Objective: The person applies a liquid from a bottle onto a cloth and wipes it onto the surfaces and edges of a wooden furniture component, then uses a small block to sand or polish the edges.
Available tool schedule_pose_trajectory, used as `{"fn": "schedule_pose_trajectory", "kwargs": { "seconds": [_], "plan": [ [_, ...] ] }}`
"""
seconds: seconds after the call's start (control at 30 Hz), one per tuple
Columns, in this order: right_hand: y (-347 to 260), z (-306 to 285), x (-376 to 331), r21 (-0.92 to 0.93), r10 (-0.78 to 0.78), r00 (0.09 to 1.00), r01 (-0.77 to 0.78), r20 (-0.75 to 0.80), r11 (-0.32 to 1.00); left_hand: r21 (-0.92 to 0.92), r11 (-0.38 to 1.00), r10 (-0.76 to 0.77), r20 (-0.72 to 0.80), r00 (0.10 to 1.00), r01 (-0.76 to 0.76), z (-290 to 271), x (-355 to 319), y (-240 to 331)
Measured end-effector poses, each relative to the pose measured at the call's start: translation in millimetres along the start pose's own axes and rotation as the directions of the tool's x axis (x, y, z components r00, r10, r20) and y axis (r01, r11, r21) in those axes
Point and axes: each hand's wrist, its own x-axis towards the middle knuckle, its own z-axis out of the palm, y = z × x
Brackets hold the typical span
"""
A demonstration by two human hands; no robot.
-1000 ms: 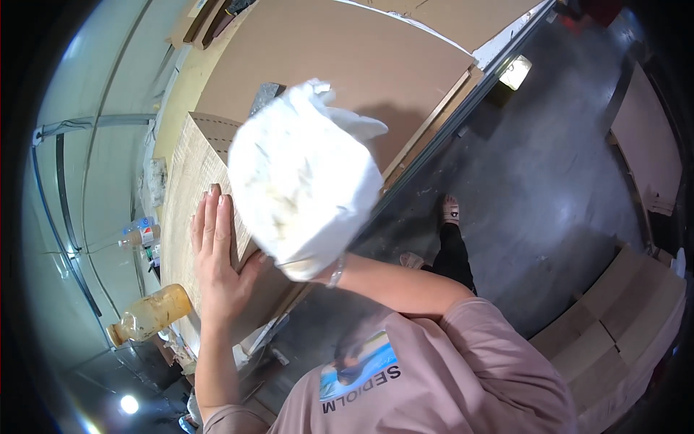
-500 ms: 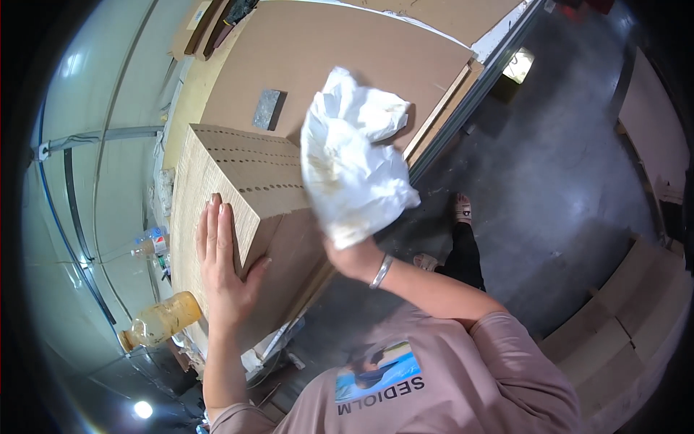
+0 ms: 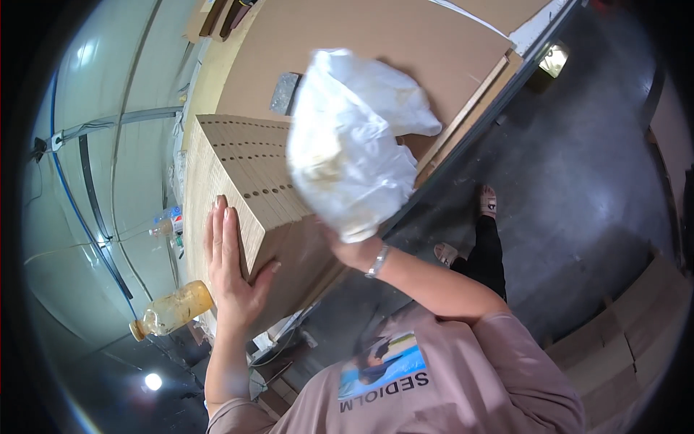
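A stack of wood-grain boards [image 3: 249,155], with rows of small drilled holes along one side, stands left of the middle. My left hand [image 3: 235,286] lies flat near its corner, fingers stretched over the pale top face and thumb at the brown side. From my right hand [image 3: 356,252] a crumpled white cloth [image 3: 354,130] with yellowish stains spreads out, slightly blurred. The hand is closed around its lower end; the cloth covers most of the fingers. It hangs over the right end of the boards and hides part of them.
A brown panel surface [image 3: 405,43] lies beyond the boards, with a grey block [image 3: 284,92] on it. Left of my left hand is a yellowish plastic bottle [image 3: 177,309], near a smaller bottle [image 3: 168,226]. Brown boards [image 3: 614,340] stand at the lower right, past the grey floor [image 3: 549,217].
The white cloth has swung and billowed wider, still in my right hand. My left hand stays on the boards. The whole view has shifted a little.
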Motion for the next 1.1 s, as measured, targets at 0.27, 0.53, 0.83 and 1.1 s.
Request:
{"fn": "schedule_pose_trajectory", "kwargs": {
  "seconds": [0.27, 0.53, 0.83, 1.1],
  "plan": [
    [-63.6, -10.9, 37.3, 0.261, -0.062, 0.997, 0.048, 0.046, 0.964, -0.017, 1.0, -0.011, -0.013, 1.0, 0.01, -1.8, -4.1, -4.4],
    [-65.7, -18.9, 42.8, 0.17, -0.155, 0.983, 0.171, -0.101, 0.971, 0.026, 1.0, -0.002, -0.022, 1.0, 0.002, -2.9, -3.4, 0.2],
    [-73.2, -34.6, 51.3, 0.406, -0.026, 0.972, 0.122, -0.234, 0.906, 0.035, 0.999, 0.021, -0.034, 0.999, -0.02, -3.7, -6.9, -2.2],
    [-73.9, -30.2, 51.2, 0.221, -0.129, 0.983, 0.156, -0.131, 0.963, -0.001, 0.999, 0.034, -0.052, 0.998, -0.035, -4.1, -7.4, -0.5]
  ]
}}
